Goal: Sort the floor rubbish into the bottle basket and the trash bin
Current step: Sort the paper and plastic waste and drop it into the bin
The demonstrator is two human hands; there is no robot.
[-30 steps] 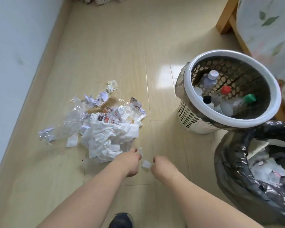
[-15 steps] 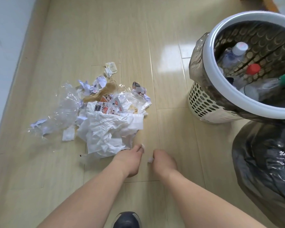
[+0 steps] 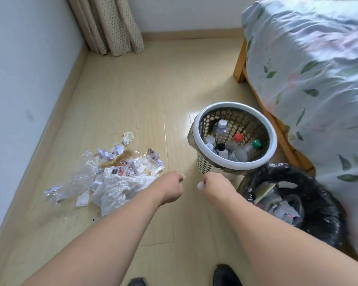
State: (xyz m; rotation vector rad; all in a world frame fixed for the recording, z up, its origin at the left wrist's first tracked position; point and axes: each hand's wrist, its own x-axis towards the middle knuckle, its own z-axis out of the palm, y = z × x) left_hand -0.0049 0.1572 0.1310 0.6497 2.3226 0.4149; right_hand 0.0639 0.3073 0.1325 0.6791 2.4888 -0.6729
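A pile of rubbish (image 3: 112,178) lies on the floor: crumpled white paper, clear plastic film, printed scraps. My left hand (image 3: 170,187) hangs just right of the pile with fingers curled, a small white scrap (image 3: 183,176) showing at its fingertips. My right hand (image 3: 217,185) pinches a small white paper bit (image 3: 200,185). The white bottle basket (image 3: 201,131) holds several capped bottles. The trash bin lined with a black bag (image 3: 318,205) stands in front of the basket, at my right forearm, with paper inside.
A bed with a leaf-print cover (image 3: 310,83) and wooden frame (image 3: 240,69) fills the right side. A wall (image 3: 19,79) runs along the left, and curtains (image 3: 110,25) hang in the far corner. My shoes (image 3: 225,275) show at the bottom edge.
Both hands have lifted off the floor, each with a small white scrap. The view has pulled back and up, bringing the bed, curtains and the whole basket and bin into sight.
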